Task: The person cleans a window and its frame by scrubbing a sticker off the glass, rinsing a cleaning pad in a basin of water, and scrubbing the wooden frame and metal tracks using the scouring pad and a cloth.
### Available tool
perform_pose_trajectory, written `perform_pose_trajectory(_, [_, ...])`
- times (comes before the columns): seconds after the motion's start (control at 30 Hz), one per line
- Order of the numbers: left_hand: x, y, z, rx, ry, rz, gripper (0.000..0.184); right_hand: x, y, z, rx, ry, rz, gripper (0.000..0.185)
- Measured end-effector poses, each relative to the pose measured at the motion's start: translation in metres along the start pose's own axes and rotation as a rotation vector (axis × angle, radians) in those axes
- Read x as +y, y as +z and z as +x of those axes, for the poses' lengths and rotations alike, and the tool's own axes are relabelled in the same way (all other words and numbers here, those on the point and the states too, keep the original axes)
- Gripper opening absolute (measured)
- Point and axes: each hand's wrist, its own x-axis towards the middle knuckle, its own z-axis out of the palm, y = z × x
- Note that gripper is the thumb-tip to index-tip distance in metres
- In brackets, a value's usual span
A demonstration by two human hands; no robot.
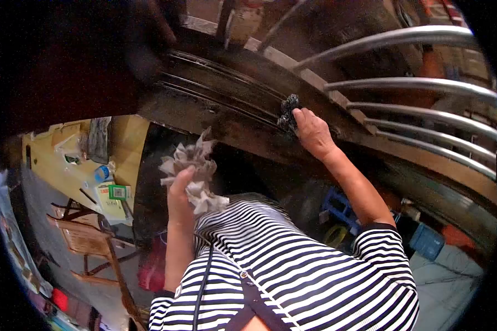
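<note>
My left hand (180, 190) is closed around a bunch of crumpled greyish-white cloth or paper (200, 196), which fans out in ragged folds in front of my body. Up on the sliding-window sill, my right hand (315, 132) grips a dark, crumpled scrubbing wad (287, 113). Whether the wad is cloth or wire mesh I cannot tell. It rests against the thin metal tracks (215, 95) that run along the brown, dirty sill (188, 107).
Curved metal window bars (419, 83) stand beyond the sill on the right. A yellow table (130, 132) at left carries a blue-labelled item (101, 174) and a green box (117, 192). Near it is a wooden chair (85, 237). A blue bin (427, 241) sits low at right.
</note>
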Motion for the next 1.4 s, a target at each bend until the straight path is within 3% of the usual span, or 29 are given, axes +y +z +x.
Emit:
perform_pose_trajectory(0.03, [-0.01, -0.007, 0.001, -0.063, 0.06, -0.009, 0.036, 0.007, 0.005, 0.011, -0.014, -0.053, -0.003, 0.022])
perform_pose_trajectory(0.1, [-0.026, -0.019, 0.01, 0.029, 0.208, 0.097, 0.035, 0.001, 0.023, 0.052, 0.076, -0.229, 0.045, 0.022])
perform_pose_trajectory(0.13, [-0.02, -0.021, 0.007, -0.003, 0.062, -0.133, 0.032, -0.005, 0.03, 0.072, 0.111, -0.317, 0.062, 0.021])
perform_pose_trajectory(0.23, [-0.025, -0.022, 0.008, 0.088, 0.089, -0.243, 0.027, -0.036, 0.06, 0.147, 0.171, -0.476, 0.066, 0.023])
perform_pose_trajectory(0.3, [-0.044, -0.034, 0.016, 0.111, 0.187, -0.066, 0.027, -0.086, 0.059, 0.21, 0.146, -0.444, 0.121, 0.021])
perform_pose_trajectory(0.37, [-0.053, -0.031, 0.02, 0.131, 0.311, 0.07, 0.027, -0.117, 0.082, 0.263, 0.325, -0.507, 0.124, 0.022])
perform_pose_trajectory(0.47, [-0.027, -0.008, 0.003, 0.14, 0.112, -0.209, 0.028, -0.103, 0.082, 0.245, 0.251, -0.473, 0.224, 0.022])
perform_pose_trajectory(0.5, [-0.029, -0.008, -0.001, 0.144, 0.104, -0.228, 0.028, -0.089, 0.075, 0.204, 0.047, -0.269, 0.059, 0.024])
perform_pose_trajectory(0.53, [-0.028, -0.009, -0.002, 0.14, 0.108, -0.257, 0.029, -0.049, 0.093, 0.162, 0.289, -0.415, 0.085, 0.033])
perform_pose_trajectory(0.57, [-0.026, -0.011, -0.001, 0.135, 0.112, -0.291, 0.03, -0.037, 0.063, 0.127, 0.056, -0.23, 0.033, 0.03])
perform_pose_trajectory(0.67, [-0.044, -0.023, 0.006, 0.122, 0.153, -0.383, 0.03, -0.013, 0.055, 0.087, 0.081, -0.225, -0.042, 0.023])
perform_pose_trajectory(0.7, [-0.053, -0.029, 0.012, 0.139, 0.171, -0.399, 0.029, -0.012, 0.059, 0.088, 0.076, -0.216, -0.054, 0.022])
perform_pose_trajectory(0.77, [-0.068, -0.039, 0.017, 0.174, 0.33, -0.203, 0.023, -0.048, 0.084, 0.171, 0.223, -0.459, 0.001, 0.019])
perform_pose_trajectory(0.8, [-0.063, -0.038, 0.014, 0.2, 0.224, -0.313, 0.023, -0.095, 0.07, 0.211, 0.139, -0.341, -0.069, 0.019])
perform_pose_trajectory(0.83, [-0.059, -0.037, 0.014, 0.22, 0.117, -0.416, 0.024, -0.11, 0.089, 0.258, 0.377, -0.538, 0.1, 0.019])
perform_pose_trajectory(0.9, [-0.057, -0.026, 0.013, 0.268, 0.258, -0.243, 0.024, -0.144, 0.098, 0.3, 0.24, -0.423, -0.049, 0.016])
perform_pose_trajectory(0.97, [-0.06, -0.023, 0.005, 0.239, 0.224, -0.215, 0.022, -0.112, 0.091, 0.259, 0.323, -0.465, 0.205, 0.016])
perform_pose_trajectory(1.0, [-0.062, -0.024, 0.008, 0.186, 0.213, -0.257, 0.023, -0.101, 0.062, 0.216, -0.162, -0.133, 0.009, 0.02])
perform_pose_trajectory(1.03, [-0.06, -0.025, 0.013, 0.132, 0.212, -0.303, 0.023, -0.055, 0.079, 0.166, 0.203, -0.339, 0.023, 0.025])
perform_pose_trajectory(1.07, [-0.048, -0.018, 0.009, 0.119, 0.151, -0.386, 0.025, -0.025, 0.063, 0.123, 0.195, -0.351, 0.01, 0.027])
perform_pose_trajectory(1.1, [-0.044, -0.013, 0.009, 0.144, 0.164, -0.385, 0.026, -0.005, 0.053, 0.086, 0.052, -0.271, -0.077, 0.026])
perform_pose_trajectory(1.17, [-0.059, -0.026, 0.018, 0.124, 0.202, -0.411, 0.025, -0.013, 0.054, 0.097, 0.045, -0.302, -0.089, 0.023])
perform_pose_trajectory(1.23, [-0.064, -0.036, 0.02, 0.173, 0.274, -0.343, 0.024, -0.055, 0.057, 0.147, -0.032, -0.294, -0.164, 0.018])
perform_pose_trajectory(1.27, [-0.07, -0.042, 0.022, 0.201, 0.311, -0.297, 0.024, -0.085, 0.072, 0.191, 0.189, -0.371, -0.146, 0.016])
perform_pose_trajectory(1.3, [-0.072, -0.048, 0.021, 0.218, 0.27, -0.241, 0.025, -0.113, 0.084, 0.237, 0.257, -0.434, 0.04, 0.018])
perform_pose_trajectory(1.37, [-0.061, -0.048, 0.017, 0.26, 0.13, -0.27, 0.025, -0.154, 0.091, 0.292, 0.287, -0.427, 0.015, 0.011])
perform_pose_trajectory(1.4, [-0.055, -0.037, 0.013, 0.23, 0.215, -0.13, 0.024, -0.143, 0.089, 0.284, 0.318, -0.43, 0.097, 0.009])
